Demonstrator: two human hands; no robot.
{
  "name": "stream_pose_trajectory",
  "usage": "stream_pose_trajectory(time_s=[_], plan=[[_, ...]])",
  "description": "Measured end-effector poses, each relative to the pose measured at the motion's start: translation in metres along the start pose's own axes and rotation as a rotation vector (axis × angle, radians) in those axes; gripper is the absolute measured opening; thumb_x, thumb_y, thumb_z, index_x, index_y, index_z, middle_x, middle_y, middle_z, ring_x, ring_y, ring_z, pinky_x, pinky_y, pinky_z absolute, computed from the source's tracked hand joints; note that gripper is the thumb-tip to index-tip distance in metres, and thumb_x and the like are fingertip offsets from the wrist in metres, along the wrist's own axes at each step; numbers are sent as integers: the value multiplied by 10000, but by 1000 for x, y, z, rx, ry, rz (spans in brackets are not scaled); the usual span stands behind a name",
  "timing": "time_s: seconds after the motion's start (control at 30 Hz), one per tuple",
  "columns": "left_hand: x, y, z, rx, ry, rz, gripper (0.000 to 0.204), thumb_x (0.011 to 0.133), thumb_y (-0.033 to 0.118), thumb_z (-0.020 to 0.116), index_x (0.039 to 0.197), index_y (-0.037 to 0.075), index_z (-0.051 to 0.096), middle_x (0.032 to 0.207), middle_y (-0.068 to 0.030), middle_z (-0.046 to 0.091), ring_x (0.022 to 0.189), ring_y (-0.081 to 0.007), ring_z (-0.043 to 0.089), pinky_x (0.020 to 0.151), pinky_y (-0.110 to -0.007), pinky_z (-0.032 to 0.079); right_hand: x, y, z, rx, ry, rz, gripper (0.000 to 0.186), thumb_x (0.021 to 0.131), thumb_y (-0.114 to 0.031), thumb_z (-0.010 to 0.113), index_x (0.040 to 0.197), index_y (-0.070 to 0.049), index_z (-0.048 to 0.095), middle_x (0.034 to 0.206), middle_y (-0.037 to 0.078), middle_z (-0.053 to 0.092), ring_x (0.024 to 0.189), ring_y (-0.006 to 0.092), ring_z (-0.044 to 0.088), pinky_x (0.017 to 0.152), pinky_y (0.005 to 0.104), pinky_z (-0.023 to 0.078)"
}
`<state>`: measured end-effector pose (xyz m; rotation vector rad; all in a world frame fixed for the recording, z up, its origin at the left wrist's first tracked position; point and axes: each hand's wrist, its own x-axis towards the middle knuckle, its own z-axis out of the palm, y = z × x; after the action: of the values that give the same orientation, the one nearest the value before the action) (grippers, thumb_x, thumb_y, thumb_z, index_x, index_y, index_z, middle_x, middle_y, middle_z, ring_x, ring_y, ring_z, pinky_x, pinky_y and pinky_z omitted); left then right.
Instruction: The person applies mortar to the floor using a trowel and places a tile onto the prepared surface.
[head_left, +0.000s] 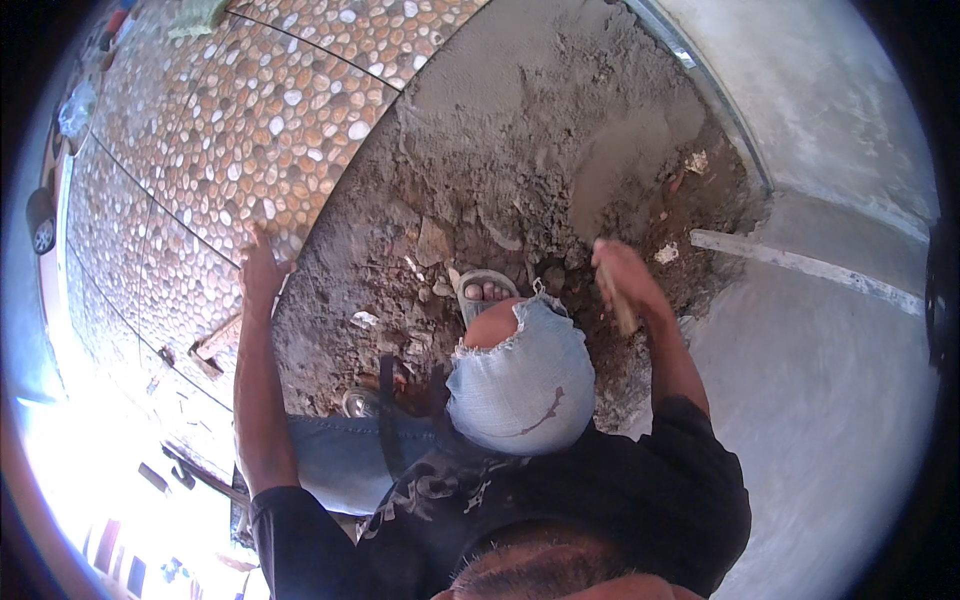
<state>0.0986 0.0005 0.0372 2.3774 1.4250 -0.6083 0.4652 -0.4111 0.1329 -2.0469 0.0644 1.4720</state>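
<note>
Your left hand (262,270) is planted at the edge of the pebble-patterned tiles (250,140), fingers spread and thumb pointing toward the bare ground, with nothing visible in its grasp. Across from it, your right hand (627,277) is curled around a light-brown handle (626,318), its fingers closed; the handle's lower end shows beneath your palm, while whatever its other end carries cannot be made out. Just beyond that hand, a smooth patch of wet mortar (625,165) lies over the rougher grey mortar bed (540,70), which stretches ahead of both hands. Close to the right hand's outer side, a pale crumpled scrap (667,253) sits on brown soil, a second scrap (697,162) farther ahead. Between your hands, a sandal (490,277) holds one foot near a chunk of stone (435,243), and your torn pale-blue jeans (520,390) bend at the knee. Nearer your body than the left hand, a reddish-brown block (218,343) rests on the tiles. Well out to the right of your right hand, a long pale strip (810,265) crosses the smooth grey surface (800,400), and a straight metal-like edging (705,85) borders the mortar ahead. Far out past your left hand, a clear plastic bag (77,108) and a dark vehicle's wheel (42,236) appear near the view's rim.
</note>
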Motion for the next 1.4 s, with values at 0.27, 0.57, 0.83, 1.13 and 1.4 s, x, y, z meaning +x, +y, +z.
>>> stream_pose_trajectory(time_s=[0.27, 0.57, 0.83, 1.13, 1.4], plan=[[3, -2, 4, -20, -8, 30, 1055, 658, 236, 793, 1435, 46, 105, 1211, -381, 443, 1040, -474, 537, 862, -469, 449, 18, -20, -6, -595, -212, 30, 383, 925, -372, 434, 920, 9, 477, 708, 192, 571, 590, 307, 598, 552, 436, 459], [6, -5, 4, 18, -48, 27, 1071, 666, 289, 783, 1451, 109, 77, 1229, -388, 415, 1015, -492, 541, 833, -476, 459, 9, 44, -19, -1052, -161, -77, 386, 919, -348, 433, 978, 28, 494, 869, 300, 590, 880, 482, 555, 788, 525, 423], [-1, -4, 2, -67, 1, 123, 1052, 668, 235, 780, 1448, 89, 88, 1160, -371, 478, 1033, -475, 536, 836, -477, 461, -5, -15, -35, -858, 21, -91, 418, 922, -370, 429, 996, 38, 486, 931, 298, 576, 928, 458, 540, 788, 492, 418], [17, -46, -25, 59, -253, 199, 964, 703, 300, 737, 1440, 85, 154, 961, -271, 606, 959, -397, 586, 812, -451, 463, -26, 59, -29, -817, 140, -135, 477, 914, -415, 442, 1010, 50, 492, 857, 249, 605, 857, 406, 589, 737, 482, 446], [26, -39, -35, 117, -248, 338, 907, 725, 336, 734, 1414, 51, 218, 933, -280, 609, 920, -417, 593, 782, -449, 470, 54, 21, 53, 499, 71, 3, 383, 876, -497, 484, 889, -115, 509, 604, -5, 466, 454, 131, 435, 403, 297, 379]])
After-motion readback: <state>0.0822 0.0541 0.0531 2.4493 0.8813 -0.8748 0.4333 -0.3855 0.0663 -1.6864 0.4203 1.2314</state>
